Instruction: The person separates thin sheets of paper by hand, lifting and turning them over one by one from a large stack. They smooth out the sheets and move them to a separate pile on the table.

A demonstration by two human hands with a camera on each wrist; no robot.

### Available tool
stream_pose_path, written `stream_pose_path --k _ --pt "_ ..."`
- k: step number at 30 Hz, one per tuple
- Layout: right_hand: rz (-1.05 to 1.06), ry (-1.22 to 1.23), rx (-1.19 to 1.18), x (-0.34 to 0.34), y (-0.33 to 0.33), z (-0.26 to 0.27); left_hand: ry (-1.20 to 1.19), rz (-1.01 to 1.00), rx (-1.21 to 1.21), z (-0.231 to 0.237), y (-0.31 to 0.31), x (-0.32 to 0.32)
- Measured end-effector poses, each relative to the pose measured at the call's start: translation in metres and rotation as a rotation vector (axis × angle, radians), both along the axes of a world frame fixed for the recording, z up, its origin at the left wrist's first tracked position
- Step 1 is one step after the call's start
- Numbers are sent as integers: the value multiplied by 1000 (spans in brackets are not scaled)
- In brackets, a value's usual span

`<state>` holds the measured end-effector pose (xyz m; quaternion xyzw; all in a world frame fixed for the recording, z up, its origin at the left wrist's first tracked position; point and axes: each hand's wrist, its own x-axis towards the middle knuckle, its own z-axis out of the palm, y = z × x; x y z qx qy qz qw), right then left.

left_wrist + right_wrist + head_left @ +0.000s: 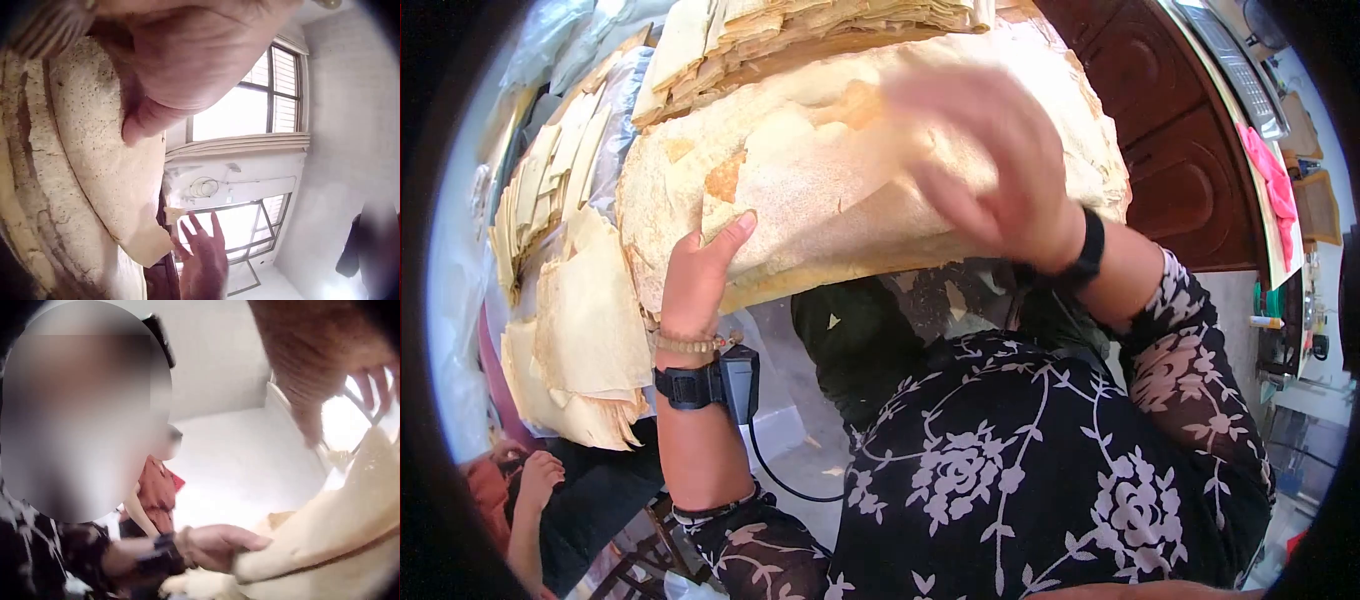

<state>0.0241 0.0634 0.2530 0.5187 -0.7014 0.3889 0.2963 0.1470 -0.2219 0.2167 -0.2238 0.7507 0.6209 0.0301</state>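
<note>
A broad stack of thin, pale, speckled sheets lies in front of me, the sheets ragged at the rim and bearing orange-brown patches. My left hand grips the near left edge of the top sheet. Its thumb lies on the upper face, and the other fingers are hidden. Motion-blurred in the head view, my right hand hovers over the stack's right half. Its fingers are spread apart in the left wrist view, with a small pale scrap by the fingertips.
More layered sheets are piled behind, and folded ones lie at the left. Dark wooden cabinet doors stand to the right. A cable hangs from the left wrist camera. Another person's arm shows at the lower left.
</note>
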Motion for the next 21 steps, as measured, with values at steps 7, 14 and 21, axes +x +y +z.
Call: stream_pose_path --k 7,14,21 --pt "-37 21 691 6 -6 -38 -61 0 131 -8 -10 -5" --pt "5 19 691 -15 -30 -58 6 14 146 -10 -15 -11" --pt "56 -93 695 -28 -38 -66 -190 104 -721 20 -1 -15"
